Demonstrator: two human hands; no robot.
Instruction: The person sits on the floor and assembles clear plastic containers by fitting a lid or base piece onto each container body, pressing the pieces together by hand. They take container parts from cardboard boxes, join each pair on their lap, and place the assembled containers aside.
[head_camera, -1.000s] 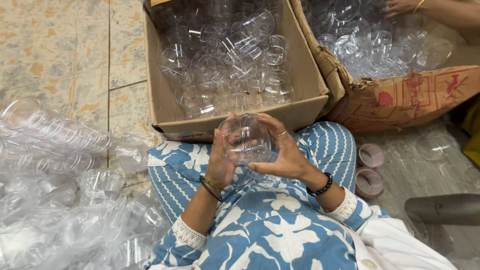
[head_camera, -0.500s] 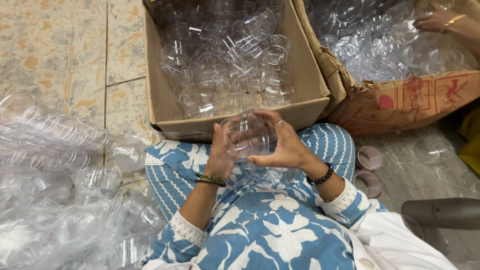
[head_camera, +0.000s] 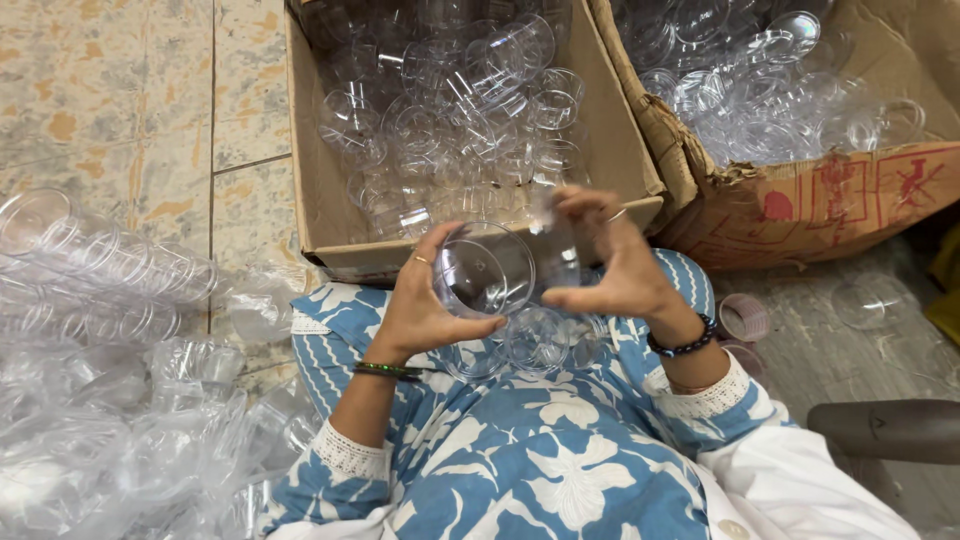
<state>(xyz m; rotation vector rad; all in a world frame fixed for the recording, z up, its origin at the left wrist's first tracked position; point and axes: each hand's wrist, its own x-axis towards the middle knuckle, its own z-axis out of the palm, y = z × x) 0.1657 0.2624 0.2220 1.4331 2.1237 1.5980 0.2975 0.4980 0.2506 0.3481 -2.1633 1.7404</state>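
Holding: the left hand (head_camera: 425, 310) is curled around a clear plastic cup (head_camera: 485, 272), thumb under its base and fingers over the rim.
Cup look: see-through, round, short-walled, tipped so its open mouth faces the camera.
Cup place: above the lap, just short of the near wall of the cardboard box (head_camera: 320, 210) at 12 o'clock.
Right hand (head_camera: 610, 265): fingers pinched on a second clear piece (head_camera: 545, 215) at 2 o'clock of the cup; its shape is too faint to tell.
Lap: a few loose clear cups (head_camera: 535, 340) lie at 6 o'clock, just beneath both hands.
Edges: a second box (head_camera: 800, 205) of clear cups stands at 2 o'clock, touching the first.
Open room: bare tiled floor (head_camera: 120, 90) at 10 o'clock; stacked cups in plastic wrap (head_camera: 100, 290) crowd 9 o'clock.
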